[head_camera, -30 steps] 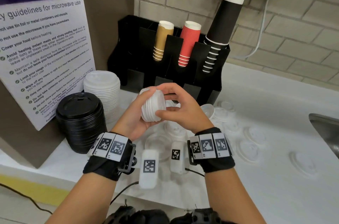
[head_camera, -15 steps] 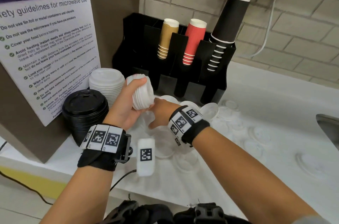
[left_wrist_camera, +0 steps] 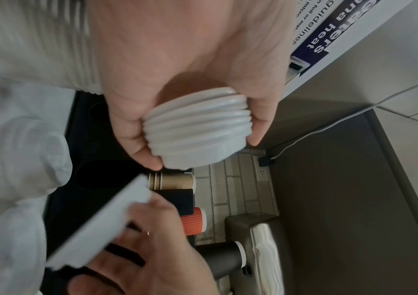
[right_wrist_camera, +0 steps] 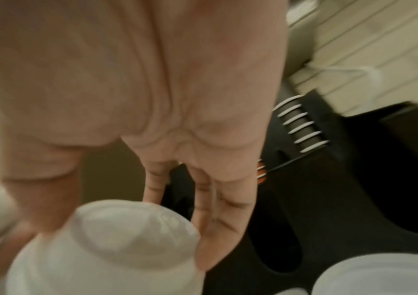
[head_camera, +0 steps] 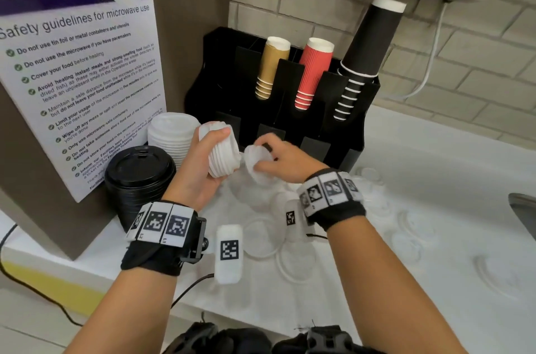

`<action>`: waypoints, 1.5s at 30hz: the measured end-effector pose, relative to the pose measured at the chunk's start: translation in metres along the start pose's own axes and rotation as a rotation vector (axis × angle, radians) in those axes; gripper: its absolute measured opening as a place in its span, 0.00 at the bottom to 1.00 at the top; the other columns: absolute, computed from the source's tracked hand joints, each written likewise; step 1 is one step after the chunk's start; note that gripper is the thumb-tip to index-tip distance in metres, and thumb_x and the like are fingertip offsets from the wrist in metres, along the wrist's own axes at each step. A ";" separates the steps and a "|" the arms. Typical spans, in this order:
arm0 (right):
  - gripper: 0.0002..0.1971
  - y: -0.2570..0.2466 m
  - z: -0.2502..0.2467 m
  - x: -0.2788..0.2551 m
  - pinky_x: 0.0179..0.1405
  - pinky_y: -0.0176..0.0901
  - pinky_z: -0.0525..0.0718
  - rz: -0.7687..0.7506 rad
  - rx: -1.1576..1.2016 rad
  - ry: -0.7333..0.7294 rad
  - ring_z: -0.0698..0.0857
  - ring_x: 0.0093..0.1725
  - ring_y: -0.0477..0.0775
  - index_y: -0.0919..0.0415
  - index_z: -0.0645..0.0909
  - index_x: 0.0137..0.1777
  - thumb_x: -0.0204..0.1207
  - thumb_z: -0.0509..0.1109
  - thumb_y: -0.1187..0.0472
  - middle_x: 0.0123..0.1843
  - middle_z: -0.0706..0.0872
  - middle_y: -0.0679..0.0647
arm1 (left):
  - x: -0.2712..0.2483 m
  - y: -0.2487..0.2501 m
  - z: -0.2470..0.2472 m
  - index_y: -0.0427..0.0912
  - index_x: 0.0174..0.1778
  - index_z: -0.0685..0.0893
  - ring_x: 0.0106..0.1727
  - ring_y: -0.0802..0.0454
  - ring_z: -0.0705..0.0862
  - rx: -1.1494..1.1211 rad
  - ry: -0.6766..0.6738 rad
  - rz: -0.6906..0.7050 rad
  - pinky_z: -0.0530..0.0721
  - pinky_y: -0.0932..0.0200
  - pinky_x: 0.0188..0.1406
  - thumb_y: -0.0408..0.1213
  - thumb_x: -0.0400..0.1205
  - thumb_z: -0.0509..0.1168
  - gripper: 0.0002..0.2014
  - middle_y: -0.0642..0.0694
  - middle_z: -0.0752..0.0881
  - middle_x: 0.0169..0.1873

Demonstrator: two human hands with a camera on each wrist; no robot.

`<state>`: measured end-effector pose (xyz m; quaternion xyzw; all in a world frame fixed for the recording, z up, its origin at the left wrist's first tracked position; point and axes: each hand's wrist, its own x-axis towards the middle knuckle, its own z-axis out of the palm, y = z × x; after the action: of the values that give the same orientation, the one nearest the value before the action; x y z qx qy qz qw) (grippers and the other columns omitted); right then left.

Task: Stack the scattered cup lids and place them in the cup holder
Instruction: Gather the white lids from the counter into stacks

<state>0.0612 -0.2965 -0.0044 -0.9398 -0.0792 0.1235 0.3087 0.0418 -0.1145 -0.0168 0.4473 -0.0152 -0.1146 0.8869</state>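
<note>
On a white counter (head_camera: 435, 168) before a brick wall, the black cup holder (head_camera: 229, 87) stands. The left hand (head_camera: 200, 168) curls round a stack of lids (head_camera: 222, 153); just beside it, the right hand (head_camera: 285, 159) pinches 1 lid (head_camera: 255, 158).

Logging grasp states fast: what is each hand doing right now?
Left hand: grips the stack of white lids.
Right hand: holds a single white lid, beside the stack.
</note>
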 end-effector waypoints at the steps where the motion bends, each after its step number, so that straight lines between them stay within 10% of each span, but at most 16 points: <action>1: 0.21 0.003 -0.004 -0.008 0.53 0.48 0.85 0.000 0.148 0.048 0.83 0.53 0.55 0.43 0.68 0.67 0.76 0.68 0.49 0.55 0.81 0.55 | 0.001 -0.002 0.001 0.45 0.61 0.73 0.44 0.53 0.82 -0.002 -0.003 -0.010 0.84 0.57 0.37 0.43 0.75 0.71 0.20 0.49 0.80 0.43; 9: 0.16 0.005 0.010 -0.042 0.45 0.39 0.85 -0.115 0.692 0.210 0.87 0.42 0.47 0.44 0.76 0.63 0.76 0.67 0.51 0.44 0.85 0.52 | -0.001 -0.020 0.015 0.45 0.73 0.75 0.56 0.47 0.85 0.141 -0.033 -0.159 0.85 0.50 0.49 0.52 0.69 0.70 0.35 0.41 0.84 0.61; 24: 0.26 0.001 0.004 -0.059 0.61 0.58 0.84 -0.192 0.585 0.234 0.87 0.57 0.58 0.44 0.77 0.67 0.72 0.74 0.66 0.62 0.83 0.53 | -0.004 -0.025 0.030 0.48 0.72 0.74 0.67 0.39 0.83 0.199 -0.100 -0.165 0.86 0.43 0.56 0.51 0.70 0.69 0.33 0.39 0.82 0.67; 30: 0.25 0.001 0.003 -0.059 0.53 0.39 0.86 -0.217 0.545 0.256 0.87 0.54 0.50 0.41 0.78 0.65 0.71 0.76 0.64 0.59 0.83 0.48 | -0.003 -0.028 0.031 0.46 0.74 0.73 0.67 0.39 0.84 0.167 -0.081 -0.145 0.85 0.44 0.55 0.52 0.71 0.68 0.34 0.37 0.82 0.68; 41: 0.19 0.010 -0.014 -0.030 0.60 0.39 0.82 -0.048 0.522 0.386 0.82 0.59 0.43 0.47 0.74 0.73 0.83 0.64 0.53 0.57 0.83 0.45 | 0.006 -0.005 0.017 0.50 0.64 0.75 0.54 0.51 0.84 0.025 0.072 -0.018 0.88 0.51 0.39 0.44 0.73 0.71 0.23 0.48 0.83 0.54; 45: 0.22 0.003 -0.012 0.019 0.60 0.33 0.76 0.020 0.050 0.094 0.79 0.67 0.52 0.57 0.72 0.76 0.82 0.64 0.57 0.70 0.80 0.55 | 0.007 0.007 0.011 0.49 0.65 0.76 0.53 0.52 0.85 -0.004 0.098 0.049 0.88 0.53 0.39 0.43 0.78 0.70 0.19 0.50 0.85 0.52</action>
<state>0.0833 -0.3012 0.0000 -0.9374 -0.0519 0.0843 0.3340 0.0485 -0.1206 -0.0052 0.4503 0.0174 -0.0710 0.8899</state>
